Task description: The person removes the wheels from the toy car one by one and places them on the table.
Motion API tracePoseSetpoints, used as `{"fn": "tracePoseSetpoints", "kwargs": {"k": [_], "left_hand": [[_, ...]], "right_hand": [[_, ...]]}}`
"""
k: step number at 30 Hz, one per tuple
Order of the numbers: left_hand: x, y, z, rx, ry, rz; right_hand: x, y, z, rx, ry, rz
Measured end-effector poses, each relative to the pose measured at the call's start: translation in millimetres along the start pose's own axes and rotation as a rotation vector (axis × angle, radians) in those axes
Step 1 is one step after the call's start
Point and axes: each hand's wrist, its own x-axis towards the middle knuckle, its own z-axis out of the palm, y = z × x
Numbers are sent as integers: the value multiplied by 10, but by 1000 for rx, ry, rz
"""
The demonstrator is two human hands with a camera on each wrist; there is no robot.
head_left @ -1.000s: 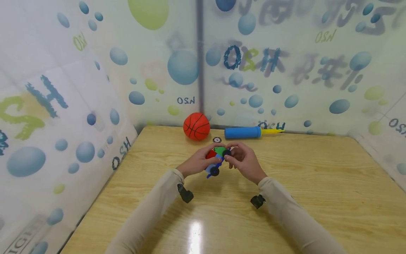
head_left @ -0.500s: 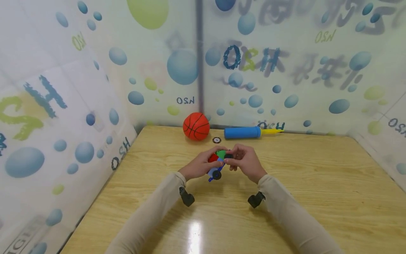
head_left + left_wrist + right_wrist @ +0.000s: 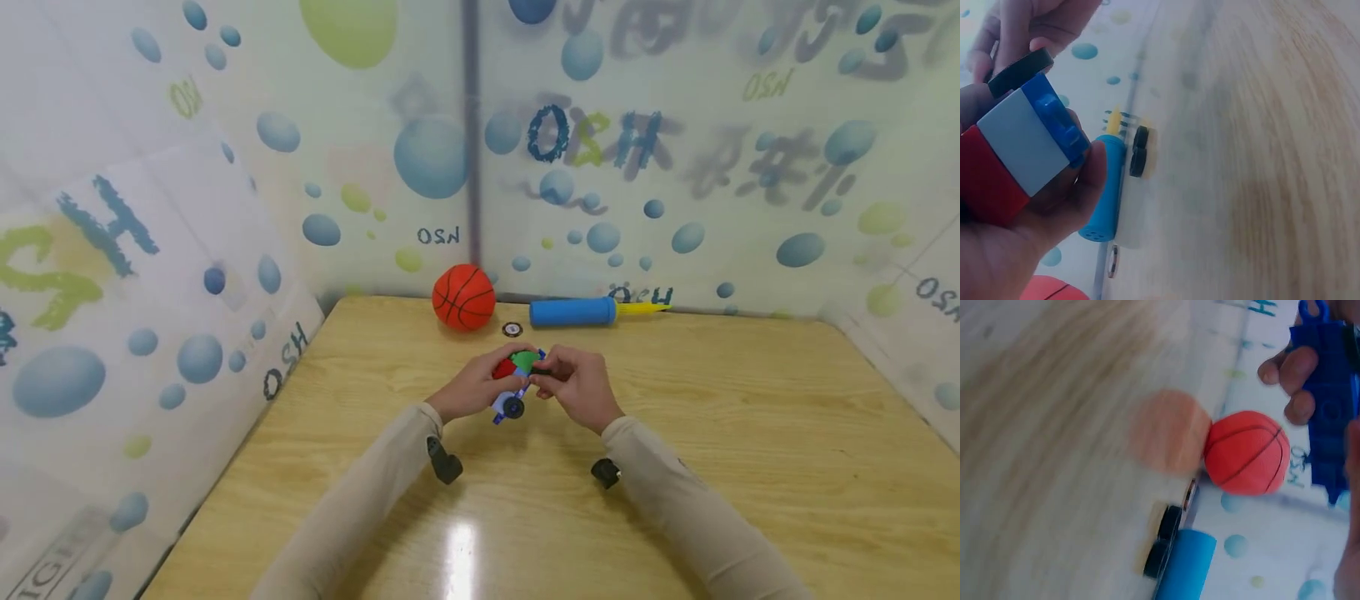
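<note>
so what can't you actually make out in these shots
- Toy car, head view: too small, and both hands cover most of it.
- Black wheel, left wrist view: whether it is seated on the car cannot be told; the right hand hides the joint.
- Small round disc near the basketball: too small to identify.
- Blue pump, right wrist view: cut off by the bottom edge, blurred.

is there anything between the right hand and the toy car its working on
Nothing visible. The right hand is already at the toy car, fingers pinching a black wheel at its end, while the left hand grips the car body. The basketball and blue pump lie farther back.
</note>
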Motion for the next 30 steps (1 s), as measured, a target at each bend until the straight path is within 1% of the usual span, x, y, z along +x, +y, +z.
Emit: {"fn": "tracePoseSetpoints", "kwargs": {"k": [1,2,4,6,12,14,16,21,24,27,30], "left_hand": [[-4,4,-5,0,5,-5],[-11,15,-10,-2,8,-13],[-21,36,-20,-2,14,-18],[-23,52,-32,-3,19,-28],[-20,49,-68,-20,28,-72],[-28,42,-77,-26,24,-73],[-40,36,-89,-25,21,-73],[-72,16,-130,-21,38,-88],[-74,0,-142,-33,41,-90],[-78,3,-136,-48,31,-85],[-80,8,-119,-53,27,-76]], "right_hand": [[3,3,-14,-6,-4,-5],[8,3,-35,13,-12,3],[17,-11,-92,57,-33,34],[24,-36,-150,69,-57,56],[37,-76,-308,8,-129,91],[37,-53,-384,-31,-148,111],[37,-18,-469,-82,-149,133],[82,129,-644,-241,-96,170],[124,219,-705,-282,-79,203],[159,291,-739,-298,-87,238],[191,355,-764,-372,-127,252]]}}
